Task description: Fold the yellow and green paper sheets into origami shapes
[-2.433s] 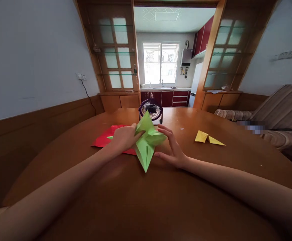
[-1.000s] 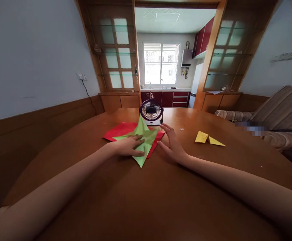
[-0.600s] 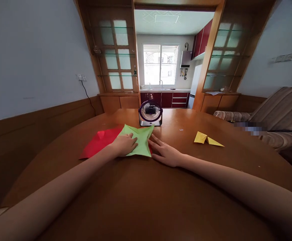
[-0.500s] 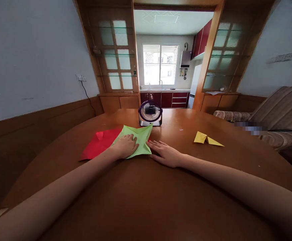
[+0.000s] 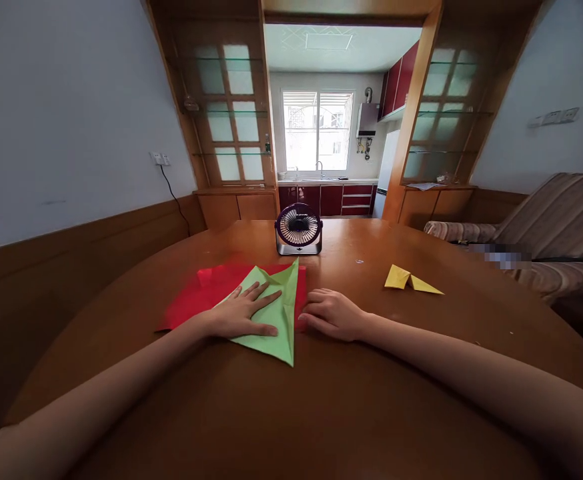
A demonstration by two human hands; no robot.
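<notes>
Under my left hand (image 5: 241,313) lies a green sheet of paper (image 5: 276,337) with creases and raised, pointed corners. The palm rests flat on it with the fingers spread. Beneath the green sheet, and reaching out to both sides, is red paper (image 5: 186,303), partly hidden and a bit blurred at the left. My right hand (image 5: 334,315) rests on the table to the right, its fingers curled and their tips at the red paper's right edge. Whether they grip that edge is not visible. Farther right sits a folded yellow paper piece (image 5: 398,277), apart from both hands.
A small dark purple desk fan (image 5: 299,227) stands behind the papers on the round-edged brown wooden table (image 5: 291,413). A little scrap (image 5: 359,262) lies to its right. Beyond the table's right side is a striped sofa (image 5: 561,233).
The green sheet has turned and come nearer to me, showing more red paper at its right. My left hand has spread its fingers; my right fingers have curled away from the green sheet.
</notes>
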